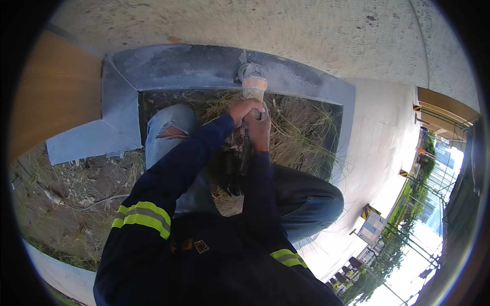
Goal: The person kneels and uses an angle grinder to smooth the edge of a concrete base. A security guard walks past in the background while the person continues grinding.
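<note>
A dusty angle grinder point(254, 87) with an orange band points away from me, its head against the grey stone ledge point(178, 66). My left hand point(243, 110) is closed round the body of the grinder. Just behind it, my right hand point(259, 127) wraps the rear end of the tool, close against the left. Pale dust marks the ledge around the grinder's head. The disc itself is mostly hidden by the head and its guard.
Dry grass and soil point(301, 122) fill the bed between the ledge and my bent knees. A brown panel point(61, 92) stands at left, a pale wall point(286, 25) beyond the ledge. A white cable point(97, 203) lies on the ground at left. Scaffolding poles point(408, 239) show at far right.
</note>
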{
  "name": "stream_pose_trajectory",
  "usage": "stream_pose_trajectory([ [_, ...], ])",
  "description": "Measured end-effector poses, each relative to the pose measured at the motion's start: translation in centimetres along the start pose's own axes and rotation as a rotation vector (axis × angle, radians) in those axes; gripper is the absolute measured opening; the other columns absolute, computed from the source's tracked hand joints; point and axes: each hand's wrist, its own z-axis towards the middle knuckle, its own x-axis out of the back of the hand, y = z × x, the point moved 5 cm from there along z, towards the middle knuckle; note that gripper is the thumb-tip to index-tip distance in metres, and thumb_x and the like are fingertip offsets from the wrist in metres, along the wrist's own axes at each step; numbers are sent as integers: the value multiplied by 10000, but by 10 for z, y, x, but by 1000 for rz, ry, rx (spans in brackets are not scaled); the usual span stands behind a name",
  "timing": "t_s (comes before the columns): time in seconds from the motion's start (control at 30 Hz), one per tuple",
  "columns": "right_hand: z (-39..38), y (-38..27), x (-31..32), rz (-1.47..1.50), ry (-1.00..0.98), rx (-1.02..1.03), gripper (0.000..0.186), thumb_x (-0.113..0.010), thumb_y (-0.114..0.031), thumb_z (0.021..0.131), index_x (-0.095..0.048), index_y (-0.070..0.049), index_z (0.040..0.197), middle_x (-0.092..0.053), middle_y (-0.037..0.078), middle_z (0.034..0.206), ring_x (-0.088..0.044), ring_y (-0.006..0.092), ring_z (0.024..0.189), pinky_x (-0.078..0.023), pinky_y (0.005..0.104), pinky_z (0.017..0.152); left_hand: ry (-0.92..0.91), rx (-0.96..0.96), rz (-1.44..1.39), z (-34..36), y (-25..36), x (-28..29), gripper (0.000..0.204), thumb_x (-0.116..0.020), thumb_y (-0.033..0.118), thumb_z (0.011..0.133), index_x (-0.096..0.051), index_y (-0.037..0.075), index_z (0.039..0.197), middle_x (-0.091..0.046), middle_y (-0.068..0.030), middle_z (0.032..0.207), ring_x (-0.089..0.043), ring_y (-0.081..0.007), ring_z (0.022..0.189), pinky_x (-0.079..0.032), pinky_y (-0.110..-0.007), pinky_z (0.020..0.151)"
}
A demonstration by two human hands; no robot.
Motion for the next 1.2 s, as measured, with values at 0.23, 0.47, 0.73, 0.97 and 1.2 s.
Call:
stream_pose_trajectory([
  [0.23,1,-8,-2,-18,-59,13,499,-753,-150,873,-599,15,1318,-685,74,1101,-620,127,953,-517,304,820,84,-75,29,3,0,6,187,-810,57,728,-773,-21,894,-752,-101,912,-707,-208,831,-557,-366,786],
  [0.47,20,-3,-11,-24,-44,48,480,-747,-172,877,-611,31,1289,-684,87,1083,-620,128,934,-514,314,796,34,-31,11,8,20,8,289,-812,88,737,-744,-12,999,-723,-112,989,-691,-226,880,-549,-381,789],
  [0.73,21,-15,-21,-70,-31,41,437,-737,-176,886,-624,20,1260,-688,80,1079,-632,151,966,-511,322,831,20,-60,22,9,34,13,263,-803,84,739,-742,-8,978,-706,-105,952,-687,-237,838,-550,-374,778],
  [0.97,24,-19,-17,-18,-43,65,443,-748,-177,882,-627,17,1262,-695,76,1081,-642,159,961,-512,321,842,-13,-130,33,18,30,11,258,-792,95,747,-747,-2,982,-722,-106,981,-687,-228,901,-541,-376,815],
  [1.2,28,-24,-18,-24,-42,52,453,-755,-178,877,-624,26,1259,-691,70,1066,-640,152,953,-512,323,830,-47,-77,30,22,34,8,262,-802,122,747,-752,11,979,-715,-110,1038,-673,-227,944,-532,-380,837],
])
